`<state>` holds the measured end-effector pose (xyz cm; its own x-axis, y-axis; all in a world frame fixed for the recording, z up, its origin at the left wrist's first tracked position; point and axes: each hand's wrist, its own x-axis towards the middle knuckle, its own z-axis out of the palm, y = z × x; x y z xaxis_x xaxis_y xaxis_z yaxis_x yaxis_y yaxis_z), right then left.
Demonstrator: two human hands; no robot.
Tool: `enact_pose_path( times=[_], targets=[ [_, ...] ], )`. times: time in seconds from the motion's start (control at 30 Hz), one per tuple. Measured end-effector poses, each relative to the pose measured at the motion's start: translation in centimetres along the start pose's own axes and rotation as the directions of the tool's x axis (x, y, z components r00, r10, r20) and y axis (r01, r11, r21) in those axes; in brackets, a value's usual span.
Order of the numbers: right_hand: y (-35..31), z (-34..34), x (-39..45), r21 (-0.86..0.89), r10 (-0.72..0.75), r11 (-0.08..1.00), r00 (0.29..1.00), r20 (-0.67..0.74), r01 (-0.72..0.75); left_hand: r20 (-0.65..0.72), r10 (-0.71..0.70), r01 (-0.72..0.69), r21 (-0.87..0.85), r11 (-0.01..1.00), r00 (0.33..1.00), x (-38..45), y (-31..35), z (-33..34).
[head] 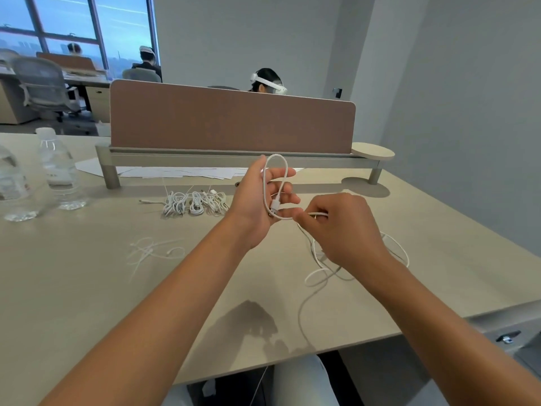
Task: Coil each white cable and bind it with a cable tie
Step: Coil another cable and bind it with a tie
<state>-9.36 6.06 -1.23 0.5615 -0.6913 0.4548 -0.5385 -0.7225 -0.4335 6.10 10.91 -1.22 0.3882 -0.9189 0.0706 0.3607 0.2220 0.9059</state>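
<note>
At the bottom of the frame two bare forearms reach up over the near edge of a beige desk, and below that edge a pale trouser leg and a dark floor show. Right of centre, a loose white cable lies in slack curves on the desk, one strand trailing down over the near edge. The right hand has its fingers curled, pinching this cable where it rises off the desk. The cable runs left to the left hand, held palm-up at mid-frame, where it stands in one tall loop across the spread fingers; its plug lies against the lower fingers, and whether the thumb presses it I cannot tell. Left of the hands, a few loose cable ties lie scattered on the desk. Further back, a row of coiled cables sits bound, tie ends sticking up. At the left edge stand two clear water bottles, both with water in them; their labels are too blurred to read. Behind the bundles, white papers lie under a grey shelf carrying a brown divider. Beyond it, people with white headsets sit at other desks, with grey walls to the right and a large window at the upper left.
</note>
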Motion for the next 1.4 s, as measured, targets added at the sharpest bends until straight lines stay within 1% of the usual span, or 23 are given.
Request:
enact_pose_path(
  times=[0.07,0.13,0.23,0.3,0.4,0.5,0.6,0.63,0.7,0.77,0.83,0.87,0.97,1.07,1.23,1.4],
  targets=[
    [-0.5,-0.4,0.3,-0.1,-0.026,0.995,1.0,0.011,0.027,-0.028,-0.012,0.014,0.077,0.997,1.0,-0.1,-0.3,0.1],
    [-1.1,-0.9,0.6,-0.159,-0.06,0.985,0.998,0.024,0.064,-0.031,-0.037,0.04,0.125,0.991,0.999,-0.2,-0.6,0.2],
    [-1.5,-1.4,1.6,-0.203,-0.083,0.975,0.995,0.059,0.093,-0.044,-0.064,0.071,0.16,0.985,0.997,-0.5,-1.0,0.7],
    [-1.4,-1.4,2.2,-0.239,-0.091,0.965,0.992,0.083,0.108,-0.08,-0.067,0.084,0.222,0.971,0.995,-0.6,-1.1,1.0],
    [-1.0,-1.1,3.0,-0.227,-0.105,0.967,0.992,0.075,0.12,-0.101,-0.052,0.081,0.315,0.946,0.993,-0.7,-1.3,1.4],
    [-0.7,-1.1,3.5,-0.074,-0.03,0.997,0.996,0.08,0.036,-0.099,-0.041,0.073,0.345,0.936,0.994,-0.5,-1.6,1.5],
    [0.0,-1.8,3.4,0.163,0.086,0.98,0.981,0.173,-0.114,-0.088,-0.061,0.079,0.219,0.972,0.994,0.2,-1.7,0.5],
    [0.5,-2.0,3.2,0.269,0.113,0.948,0.969,0.22,-0.171,-0.081,-0.064,0.076,0.162,0.984,0.995,0.5,-1.7,0.0],
    [1.5,-2.0,2.6,0.459,0.157,0.841,0.941,0.299,-0.286,-0.071,-0.07,0.075,0.066,0.995,0.995,0.8,-1.7,-0.7],
    [2.3,-1.7,2.3,0.562,0.2,0.744,0.923,0.329,-0.362,-0.051,-0.079,0.08,0.02,0.997,0.996,0.9,-1.7,-1.1],
    [2.5,-1.5,2.4,0.61,0.228,0.693,0.92,0.319,-0.383,-0.016,-0.082,0.082,0.019,0.996,0.997,0.8,-1.8,-1.1],
    [2.5,-1.4,2.5,0.608,0.247,0.693,0.92,0.304,-0.387,0.001,-0.082,0.081,0.024,0.996,0.997,0.7,-1.9,-1.1],
    [2.2,-1.4,3.2,0.506,0.321,0.771,0.923,0.214,-0.386,0.05,-0.079,0.077,0.041,0.996,0.996,0.5,-2.2,-0.9],
    [2.0,-1.4,4.0,0.429,0.327,0.832,0.936,0.131,-0.351,0.076,-0.081,0.076,0.061,0.995,0.994,0.5,-2.4,-0.8],
    [1.6,-1.6,5.2,0.376,0.293,0.881,0.955,0.044,-0.287,0.055,-0.087,0.082,0.077,0.994,0.995,0.5,-2.8,-0.4],
    [1.6,-1.2,5.9,0.329,0.292,0.904,0.956,-0.011,-0.272,0.004,-0.069,0.069,0.041,0.997,0.998,0.5,-3.2,-0.3]
  ],
)
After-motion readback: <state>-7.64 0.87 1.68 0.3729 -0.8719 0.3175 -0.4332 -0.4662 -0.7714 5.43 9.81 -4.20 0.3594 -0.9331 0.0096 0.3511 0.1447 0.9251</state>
